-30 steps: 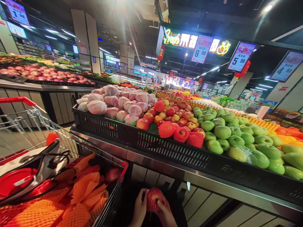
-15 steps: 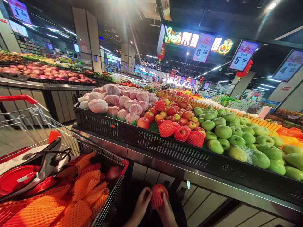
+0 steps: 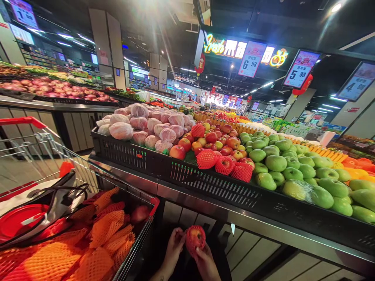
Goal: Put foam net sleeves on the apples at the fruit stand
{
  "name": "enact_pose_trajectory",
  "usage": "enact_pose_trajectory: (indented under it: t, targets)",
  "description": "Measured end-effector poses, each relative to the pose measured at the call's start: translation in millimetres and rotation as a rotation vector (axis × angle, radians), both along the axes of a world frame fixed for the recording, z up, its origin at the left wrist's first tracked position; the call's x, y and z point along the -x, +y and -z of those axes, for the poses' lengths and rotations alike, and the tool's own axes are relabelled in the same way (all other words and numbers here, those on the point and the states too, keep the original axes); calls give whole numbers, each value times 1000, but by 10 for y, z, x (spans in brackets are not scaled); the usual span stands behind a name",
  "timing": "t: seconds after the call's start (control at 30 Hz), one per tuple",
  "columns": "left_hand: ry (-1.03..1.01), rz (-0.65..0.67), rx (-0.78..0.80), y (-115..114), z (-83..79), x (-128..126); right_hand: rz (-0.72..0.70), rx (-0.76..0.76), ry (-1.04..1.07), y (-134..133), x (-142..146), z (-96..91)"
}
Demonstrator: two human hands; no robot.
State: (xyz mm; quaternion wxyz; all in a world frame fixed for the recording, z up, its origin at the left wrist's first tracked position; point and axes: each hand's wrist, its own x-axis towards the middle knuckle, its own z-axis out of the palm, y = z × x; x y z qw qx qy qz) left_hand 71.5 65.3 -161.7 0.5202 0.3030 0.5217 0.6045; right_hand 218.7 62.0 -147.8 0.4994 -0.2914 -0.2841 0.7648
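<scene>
Low in front of me, both hands hold a red apple (image 3: pixel 195 237) half wrapped in a red foam net. My left hand (image 3: pixel 173 249) grips its left side with curled fingers. My right hand (image 3: pixel 205 260) cups it from below and the right. Above them runs a black display crate (image 3: pixel 205 183) of fruit: red apples (image 3: pixel 216 145), some in red nets (image 3: pixel 224 166), bagged pink fruit (image 3: pixel 146 125) on the left and green apples (image 3: pixel 281 164) on the right.
A shopping cart (image 3: pixel 140 230) with a red rim stands at my left, holding orange foam nets (image 3: pixel 96 238), a netted apple and a red lid (image 3: pixel 17 222). Price signs (image 3: pixel 299 72) hang overhead. Another produce stand (image 3: pixel 55 91) lies across the aisle.
The apple has risen a little and turned in my hands; its top now shows bare above the net. My left fingers have shifted on its side.
</scene>
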Motion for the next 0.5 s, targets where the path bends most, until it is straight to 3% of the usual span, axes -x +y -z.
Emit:
enact_pose_trajectory:
  t: [0.1,0.2,0.3,0.4,0.5]
  targets:
    - [201,-27,-171,-79,0,-16,-3,26,-24,-15,27,-53]
    - [506,96,-383,-196,-68,-40,-19,-17,-50,-25,59,-67]
    - [681,196,-357,-236,-98,-46,-71,-83,-34,-26,74,-38]
    - [723,87,-320,-171,-131,-21,-91,-56,34,-8,48,45]
    - [811,-199,-497,-36,-414,24,-96,25,77,35,-5,141]
